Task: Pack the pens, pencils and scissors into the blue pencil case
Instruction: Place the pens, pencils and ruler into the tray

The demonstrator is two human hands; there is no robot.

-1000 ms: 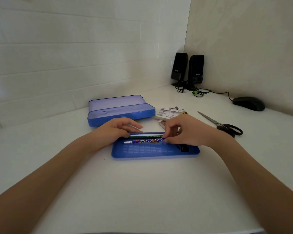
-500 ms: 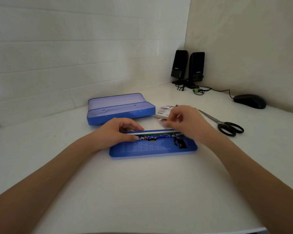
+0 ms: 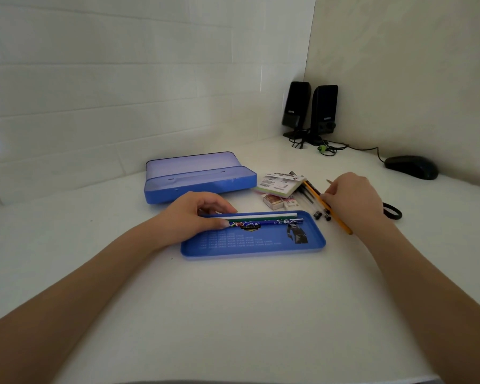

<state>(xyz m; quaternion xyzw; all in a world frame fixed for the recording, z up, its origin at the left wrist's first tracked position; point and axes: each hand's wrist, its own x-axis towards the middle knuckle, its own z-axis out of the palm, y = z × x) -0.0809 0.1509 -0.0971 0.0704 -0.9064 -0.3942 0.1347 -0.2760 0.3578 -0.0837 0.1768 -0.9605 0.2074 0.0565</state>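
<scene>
White desk (image 3: 233, 314) in a tiled corner: your left hand (image 3: 194, 214) is pinning two pencils (image 3: 263, 219) in the blue tray (image 3: 250, 249) mid-frame, your right hand (image 3: 349, 200) is pinching a yellow pencil (image 3: 341, 223) right of it, covering the scissors (image 3: 392, 212); case (image 3: 200, 178) is sitting open behind.

i sit at a white worktop (image 3: 233, 314) set into a corner: white tiled wall (image 3: 122, 79) far left, plain cream wall (image 3: 413, 65) on the right, in soft, dim, even light.
</scene>
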